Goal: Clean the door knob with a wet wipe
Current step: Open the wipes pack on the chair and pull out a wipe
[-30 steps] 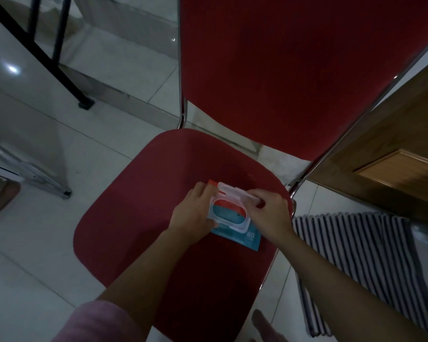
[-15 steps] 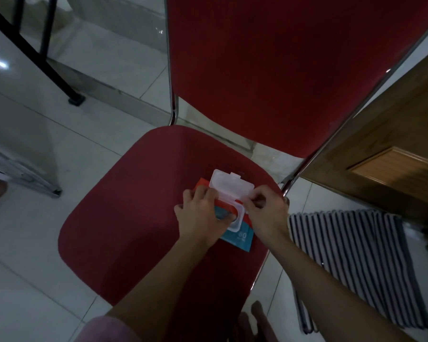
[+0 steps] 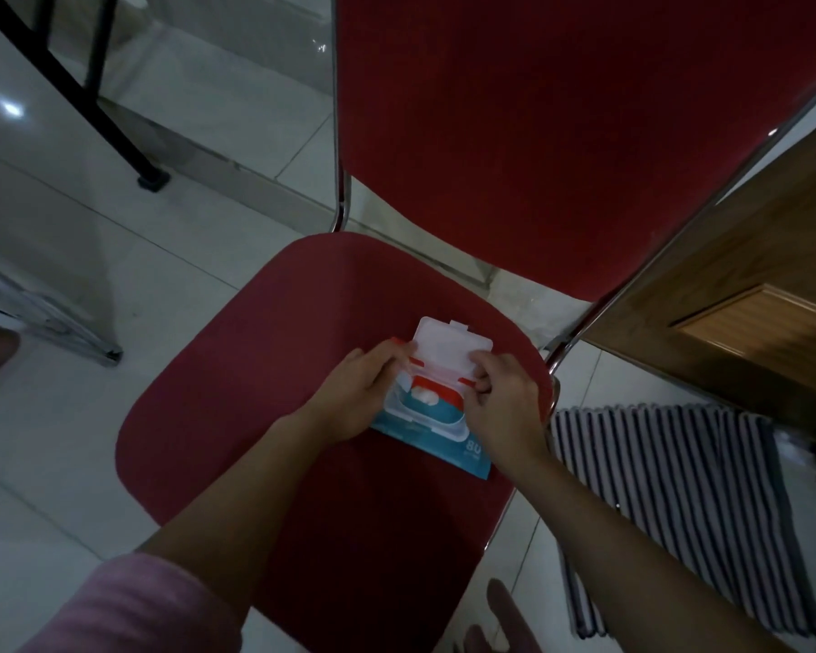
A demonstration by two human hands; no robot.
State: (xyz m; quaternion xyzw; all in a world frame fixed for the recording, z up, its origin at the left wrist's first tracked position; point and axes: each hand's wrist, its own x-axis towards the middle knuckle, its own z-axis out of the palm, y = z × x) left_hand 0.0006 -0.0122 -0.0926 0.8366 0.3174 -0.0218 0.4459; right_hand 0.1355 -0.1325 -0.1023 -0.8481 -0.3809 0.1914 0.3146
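A blue and red wet wipe pack (image 3: pixel 473 457) lies on the seat of a red chair (image 3: pixel 265 398). Its white plastic lid (image 3: pixel 451 346) stands flipped up and open. In the oval opening a bit of white wipe (image 3: pixel 424 394) shows. My left hand (image 3: pixel 349 398) presses on the pack's left side and holds it down. My right hand (image 3: pixel 502 407) is at the pack's right edge, fingers curled by the lid's hinge side. The door knob is not in view.
A wooden door (image 3: pixel 745 294) stands at the right behind the chair's metal frame (image 3: pixel 679 219). A striped mat (image 3: pixel 679 501) lies on the white tile floor at the right. Black metal legs (image 3: pixel 109 115) stand at the upper left. A foot (image 3: pixel 505 619) shows at the bottom.
The lid has swung fully open and upright. My left hand slid off the opening to the pack's left side, so the wipe now shows. My right hand stayed at the right edge.
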